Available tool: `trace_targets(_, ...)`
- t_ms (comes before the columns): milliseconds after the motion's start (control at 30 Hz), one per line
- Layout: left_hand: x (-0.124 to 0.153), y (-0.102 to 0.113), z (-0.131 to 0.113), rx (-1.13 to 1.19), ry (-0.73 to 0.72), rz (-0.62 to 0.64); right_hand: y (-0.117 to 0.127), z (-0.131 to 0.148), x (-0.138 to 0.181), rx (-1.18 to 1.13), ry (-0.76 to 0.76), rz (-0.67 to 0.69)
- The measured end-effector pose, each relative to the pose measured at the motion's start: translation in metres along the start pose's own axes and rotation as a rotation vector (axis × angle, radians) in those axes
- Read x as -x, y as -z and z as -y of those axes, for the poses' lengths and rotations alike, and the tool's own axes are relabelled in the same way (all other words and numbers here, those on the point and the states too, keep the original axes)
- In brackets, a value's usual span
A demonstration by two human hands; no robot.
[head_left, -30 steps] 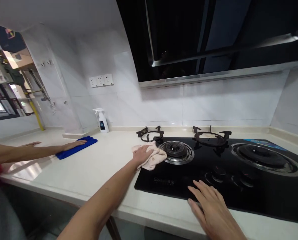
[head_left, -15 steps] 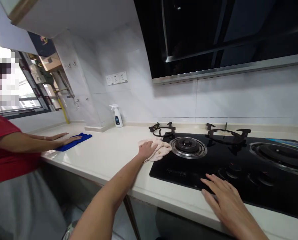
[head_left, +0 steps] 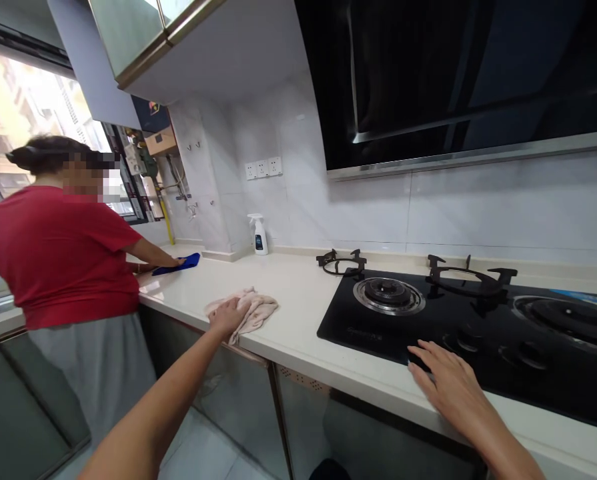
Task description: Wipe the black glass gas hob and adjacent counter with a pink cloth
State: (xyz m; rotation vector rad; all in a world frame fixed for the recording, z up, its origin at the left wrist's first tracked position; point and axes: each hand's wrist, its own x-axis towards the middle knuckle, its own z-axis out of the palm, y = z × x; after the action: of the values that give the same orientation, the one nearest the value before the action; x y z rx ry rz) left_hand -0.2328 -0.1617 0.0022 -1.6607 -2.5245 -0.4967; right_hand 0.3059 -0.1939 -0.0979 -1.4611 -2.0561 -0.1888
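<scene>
My left hand presses down on a crumpled pale pink cloth lying on the white countertop, near its front edge and left of the stove. My right hand lies flat with its fingers spread on the front edge of the black glass gas stove, close to the control knobs. The left burner stands bare, with its pot-support ring set aside behind it on the counter.
A person in a red shirt stands at the left with a hand on a blue cloth on the counter. A white spray bottle stands by the wall. A black range hood hangs overhead.
My left hand has slid the pink cloth leftward, from the stove's left edge out onto the open countertop. My view has swung left, bringing the other person into sight. My right hand stays put.
</scene>
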Motion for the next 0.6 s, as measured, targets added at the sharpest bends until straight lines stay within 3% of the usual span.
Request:
trace_targets(167, 0.032, -0.004, -0.014, -0.009, -0.022, -0.004, 0.001, 0.005, -0.003, 0.002, -0.021, 0.014)
trace_targets(300, 0.074, -0.022, -0.041, 0.053, -0.172, -0.057, 0.001, 0.008, -0.003, -0.013, -0.034, 0.022)
trace_targets(467, 0.142, -0.051, -0.103, 0.139, -0.334, -0.244, 0.007, 0.012, -0.006, -0.097, -0.055, -0.005)
trace_targets(600, 0.185, -0.059, -0.163, 0.166, -0.466, -0.316, 0.023, 0.007, -0.001, -0.353, -0.122, -0.118)
